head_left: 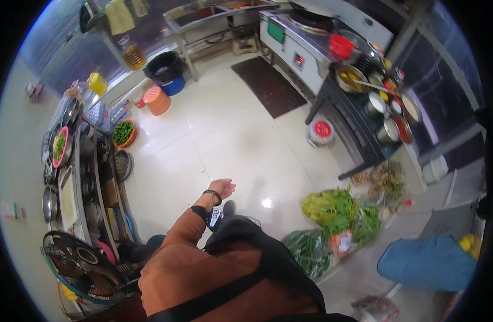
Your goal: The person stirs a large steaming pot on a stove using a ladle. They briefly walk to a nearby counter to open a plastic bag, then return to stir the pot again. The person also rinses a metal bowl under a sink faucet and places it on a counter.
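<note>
My left hand (223,188) hangs over the tiled floor (238,141), its fingers slightly curled and nothing in it. A dark bracelet circles the wrist, with a black band and a device above it on the orange sleeve. My right hand is out of view. On the floor to the right lie bagged leafy greens (339,209) and a clear bag of dark green vegetables (308,249). A metal shelf rack on the left bears a cutting board (69,197) and a pink-rimmed basket of chopped greens (60,147).
An electric fan (85,265) stands at the lower left. An orange basket of green peppers (124,133) and a black-lined bin (164,66) rest on the floor. At the upper right are a stove (294,44), a dark mat (268,86) and a table (351,133) with pots.
</note>
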The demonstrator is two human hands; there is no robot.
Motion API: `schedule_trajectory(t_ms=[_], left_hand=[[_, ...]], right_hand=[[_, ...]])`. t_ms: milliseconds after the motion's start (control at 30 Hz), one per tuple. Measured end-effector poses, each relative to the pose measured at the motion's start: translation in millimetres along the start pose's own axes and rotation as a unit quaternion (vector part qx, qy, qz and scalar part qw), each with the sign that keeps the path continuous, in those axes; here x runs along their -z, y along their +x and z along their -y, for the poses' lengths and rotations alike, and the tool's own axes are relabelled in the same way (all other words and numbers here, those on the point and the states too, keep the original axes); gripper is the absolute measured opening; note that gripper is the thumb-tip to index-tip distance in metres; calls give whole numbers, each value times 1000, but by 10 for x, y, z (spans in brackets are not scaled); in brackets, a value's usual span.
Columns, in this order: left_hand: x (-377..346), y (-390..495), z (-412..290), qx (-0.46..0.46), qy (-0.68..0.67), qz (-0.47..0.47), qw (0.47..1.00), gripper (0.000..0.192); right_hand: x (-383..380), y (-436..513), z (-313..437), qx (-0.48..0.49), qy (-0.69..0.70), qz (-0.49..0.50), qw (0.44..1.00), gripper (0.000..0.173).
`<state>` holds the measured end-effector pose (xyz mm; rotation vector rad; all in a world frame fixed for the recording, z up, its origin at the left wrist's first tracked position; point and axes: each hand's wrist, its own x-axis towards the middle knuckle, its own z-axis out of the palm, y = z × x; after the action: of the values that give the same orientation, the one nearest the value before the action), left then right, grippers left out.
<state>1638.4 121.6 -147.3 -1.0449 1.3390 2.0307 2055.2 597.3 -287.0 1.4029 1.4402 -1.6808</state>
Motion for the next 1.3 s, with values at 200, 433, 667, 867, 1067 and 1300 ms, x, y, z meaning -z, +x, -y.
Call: schedule_trajectory(t_ms=[200, 433, 667, 867, 1067, 1300], left_hand=[[1112, 109, -434, -4, -17, -21, 1000, 26], [2466, 431, -1138, -150, 94, -55, 983, 15], [2923, 632, -1344, -73, -173, -91, 978, 21], [3096, 1033, -1542, -106, -130, -48, 985, 28], [2864, 1334, -2246, -72, -169, -149, 972, 37], [1915, 1888, -3157, -26, -219, -207, 953, 31]], right_hand=[[-758, 208, 900, 97, -24, -2, 995, 14], [-2392, 99, 2254, 215, -137, -33, 966, 13], [-3537, -59, 3017, 214, -255, -15, 943, 17], [-3337, 529, 3300, 95, -266, 6, 959, 19], [-3562, 1363, 4149, 81, -260, 7, 962, 13], [-4213, 1959, 6055, 154, -307, 35, 938, 15]])
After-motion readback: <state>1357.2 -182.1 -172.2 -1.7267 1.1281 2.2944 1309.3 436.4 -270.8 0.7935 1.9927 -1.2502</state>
